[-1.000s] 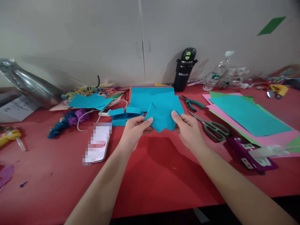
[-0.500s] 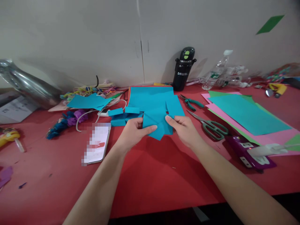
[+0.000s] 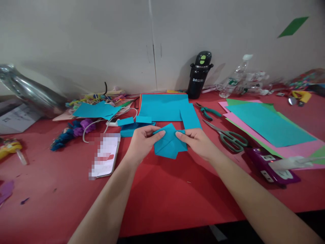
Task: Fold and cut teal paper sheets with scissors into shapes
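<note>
Between my two hands is a creased piece of blue paper (image 3: 169,145), held up over the red table (image 3: 162,196). My left hand (image 3: 144,140) pinches its left edge, thumb on top. On the opposite edge my right hand (image 3: 196,139) grips with thumb and bent fingers. Fold lines cross the paper's face, and a point sticks up between the thumbs. Behind my left hand sits a folded blue paper box shape (image 3: 128,128), partly hidden. Larger blue sheets (image 3: 162,105) lie beyond the held piece.
Right of my hands lie scissors (image 3: 232,139), pliers (image 3: 208,112), a purple power strip (image 3: 271,169) and stacked coloured paper (image 3: 269,122). A black bottle (image 3: 199,79) stands against the wall. To the left are a phone (image 3: 105,156), a white cable (image 3: 86,130) and a metal jug (image 3: 33,89).
The blue paper has tilted and come slightly nearer; its top now ends in a point, uncovering the sheets behind. My thumbs have shifted up its edges and closer together.
</note>
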Demonstrator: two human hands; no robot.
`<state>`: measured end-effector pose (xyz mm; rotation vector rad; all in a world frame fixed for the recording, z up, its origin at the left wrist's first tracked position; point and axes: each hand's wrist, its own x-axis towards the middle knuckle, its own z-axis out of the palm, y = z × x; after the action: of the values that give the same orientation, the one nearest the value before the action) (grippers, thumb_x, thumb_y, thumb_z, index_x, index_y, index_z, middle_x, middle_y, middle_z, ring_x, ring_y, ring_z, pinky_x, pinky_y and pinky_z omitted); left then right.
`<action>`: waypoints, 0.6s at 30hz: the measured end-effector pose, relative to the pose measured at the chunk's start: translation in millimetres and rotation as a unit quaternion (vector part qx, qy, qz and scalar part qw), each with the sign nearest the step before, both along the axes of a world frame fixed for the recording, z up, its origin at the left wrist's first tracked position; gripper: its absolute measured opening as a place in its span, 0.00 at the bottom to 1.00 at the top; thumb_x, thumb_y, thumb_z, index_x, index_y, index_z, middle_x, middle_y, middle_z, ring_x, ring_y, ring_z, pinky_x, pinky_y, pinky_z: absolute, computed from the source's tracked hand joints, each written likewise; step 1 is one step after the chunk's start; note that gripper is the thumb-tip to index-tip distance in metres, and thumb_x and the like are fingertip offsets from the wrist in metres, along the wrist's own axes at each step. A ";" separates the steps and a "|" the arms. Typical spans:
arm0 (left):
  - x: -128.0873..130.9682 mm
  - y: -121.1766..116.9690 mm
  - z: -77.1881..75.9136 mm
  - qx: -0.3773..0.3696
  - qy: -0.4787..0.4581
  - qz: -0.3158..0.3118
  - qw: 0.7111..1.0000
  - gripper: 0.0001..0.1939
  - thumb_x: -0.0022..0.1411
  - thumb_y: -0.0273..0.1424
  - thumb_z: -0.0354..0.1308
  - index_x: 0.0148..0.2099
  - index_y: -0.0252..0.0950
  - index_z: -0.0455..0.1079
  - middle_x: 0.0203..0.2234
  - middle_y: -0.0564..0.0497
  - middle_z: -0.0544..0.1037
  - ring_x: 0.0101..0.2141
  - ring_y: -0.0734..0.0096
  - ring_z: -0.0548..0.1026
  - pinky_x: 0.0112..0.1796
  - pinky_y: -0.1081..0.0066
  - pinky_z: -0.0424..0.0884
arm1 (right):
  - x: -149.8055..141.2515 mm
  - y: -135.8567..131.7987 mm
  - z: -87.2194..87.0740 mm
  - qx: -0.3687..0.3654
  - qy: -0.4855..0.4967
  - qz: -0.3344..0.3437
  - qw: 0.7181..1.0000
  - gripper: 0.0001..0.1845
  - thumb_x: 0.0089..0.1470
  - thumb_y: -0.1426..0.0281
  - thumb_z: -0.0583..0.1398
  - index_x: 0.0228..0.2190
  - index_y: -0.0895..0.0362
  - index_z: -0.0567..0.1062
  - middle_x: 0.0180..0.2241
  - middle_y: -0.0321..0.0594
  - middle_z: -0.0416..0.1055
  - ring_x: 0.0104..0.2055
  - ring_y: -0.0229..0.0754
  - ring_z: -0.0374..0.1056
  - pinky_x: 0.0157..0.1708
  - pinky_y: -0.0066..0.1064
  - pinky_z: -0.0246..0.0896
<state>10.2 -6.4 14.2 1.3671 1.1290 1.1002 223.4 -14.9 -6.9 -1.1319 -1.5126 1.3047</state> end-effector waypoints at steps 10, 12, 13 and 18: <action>-1.8 -1.6 5.5 0.014 0.109 -0.105 0.988 0.14 0.60 0.42 0.65 0.36 0.36 0.78 0.30 0.50 0.80 0.30 0.69 0.76 0.29 0.73 0.70 | 2.7 -1.2 5.5 -0.002 -0.048 0.103 0.993 0.30 0.58 0.50 0.60 0.16 0.54 0.57 0.19 0.28 0.46 0.22 0.33 0.40 0.21 0.29 0.38; -1.2 -2.5 5.7 0.029 0.136 -0.099 0.985 0.15 0.60 0.43 0.65 0.35 0.36 0.79 0.29 0.50 0.80 0.30 0.69 0.75 0.28 0.73 0.68 | 1.2 -2.0 6.5 0.000 -0.062 0.114 0.992 0.32 0.58 0.50 0.60 0.16 0.53 0.52 0.19 0.27 0.41 0.22 0.32 0.37 0.20 0.29 0.35; -0.4 -3.0 5.6 0.036 0.146 -0.091 0.984 0.15 0.60 0.44 0.64 0.35 0.36 0.79 0.29 0.49 0.81 0.30 0.68 0.76 0.28 0.72 0.68 | 0.6 -2.3 7.1 0.001 -0.064 0.114 0.991 0.33 0.57 0.50 0.61 0.16 0.53 0.51 0.19 0.27 0.40 0.22 0.32 0.36 0.20 0.29 0.35; 6.9 -7.0 5.7 0.104 0.191 -0.029 0.976 0.14 0.62 0.43 0.62 0.36 0.37 0.79 0.32 0.49 0.83 0.33 0.64 0.77 0.33 0.70 0.71 | 1.0 -2.8 9.3 -0.012 -0.040 0.109 0.993 0.31 0.58 0.50 0.60 0.16 0.54 0.55 0.19 0.27 0.43 0.22 0.32 0.37 0.20 0.29 0.35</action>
<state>17.1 -13.5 19.9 1.8201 1.2625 0.9568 224.4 -17.7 2.4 -1.0680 -1.7218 1.4421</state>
